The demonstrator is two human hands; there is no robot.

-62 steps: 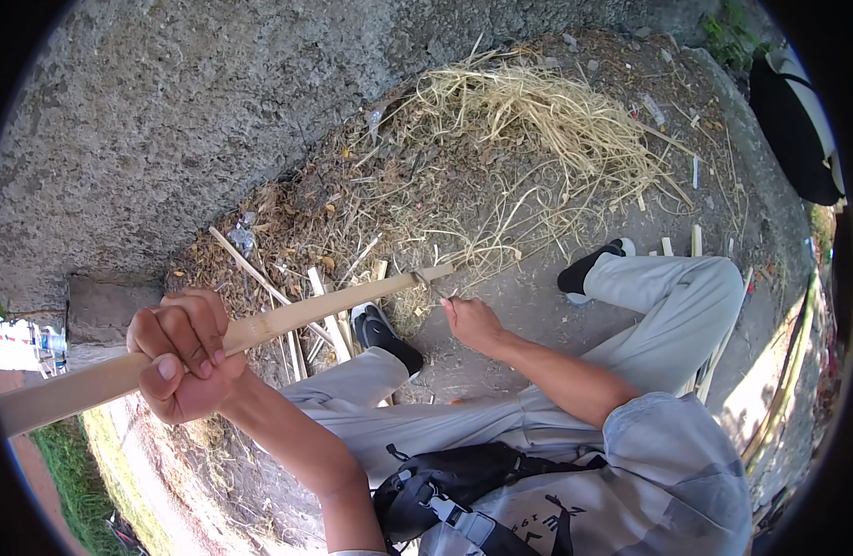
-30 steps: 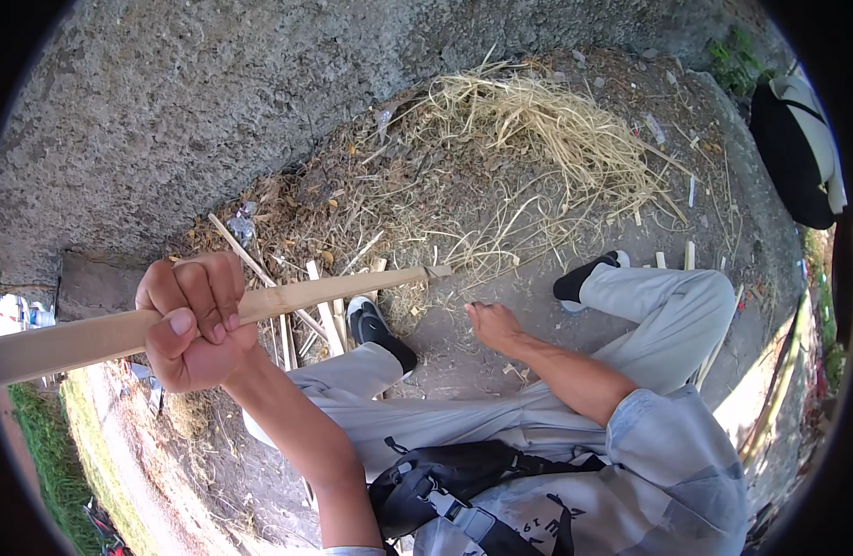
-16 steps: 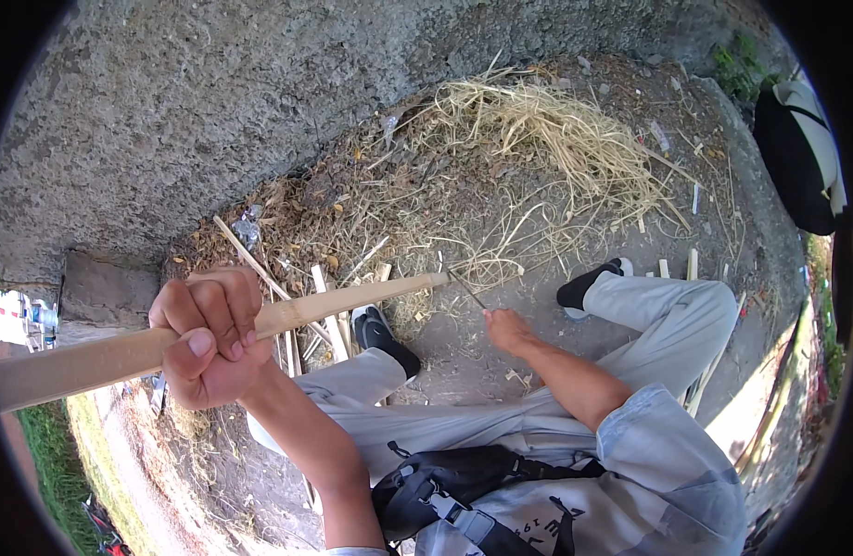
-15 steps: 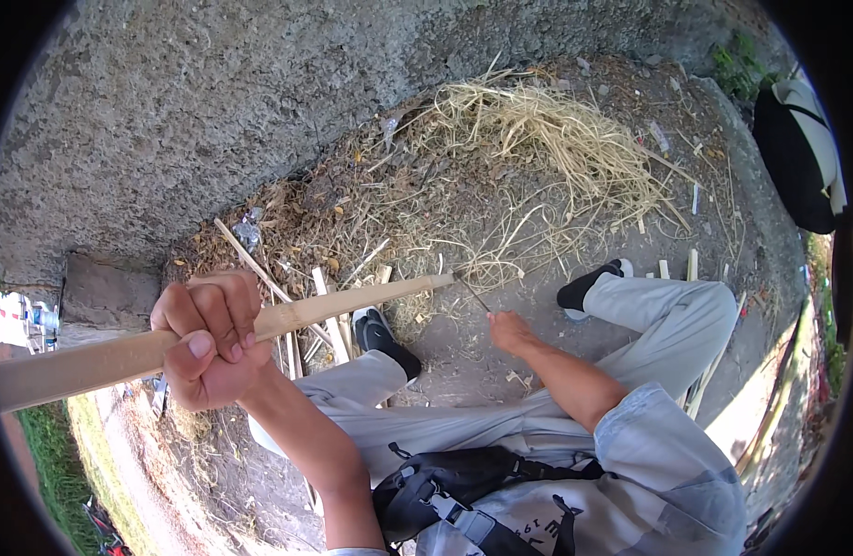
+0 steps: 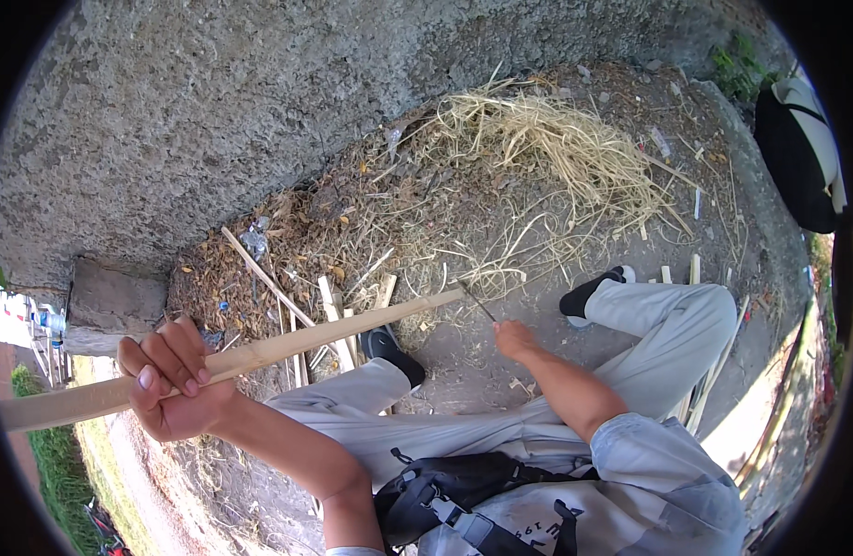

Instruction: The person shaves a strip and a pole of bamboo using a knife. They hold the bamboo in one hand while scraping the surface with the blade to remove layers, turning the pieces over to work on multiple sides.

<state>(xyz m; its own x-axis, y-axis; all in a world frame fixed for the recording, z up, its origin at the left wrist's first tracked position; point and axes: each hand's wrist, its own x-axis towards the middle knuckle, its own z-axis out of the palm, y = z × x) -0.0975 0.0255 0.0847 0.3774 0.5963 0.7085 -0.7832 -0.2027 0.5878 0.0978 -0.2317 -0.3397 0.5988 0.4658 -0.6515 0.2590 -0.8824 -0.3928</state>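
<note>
A long pale bamboo strip (image 5: 334, 331) slants across the view, from the left rim up to the middle above my lap. My left hand (image 5: 176, 380) has its fingers wrapped around it toward its left end. My right hand (image 5: 515, 340) is closed on a knife (image 5: 478, 305) with a thin dark blade; its handle is hidden in my fist. The blade's tip meets the strip's right end. The strip passes above my left shoe (image 5: 389, 352).
A heap of pale bamboo shavings (image 5: 566, 148) lies on the ground ahead, by a rough concrete wall (image 5: 232, 102). Several cut bamboo pieces (image 5: 264, 278) lie around my left foot. At the far right is a black and white bag-like object (image 5: 797, 157). A black waist bag (image 5: 426, 496) rests at my lap.
My left hand has moved left and slightly down, its fingers still around the strip. The strip's right end and the knife have shifted a little right and down.
</note>
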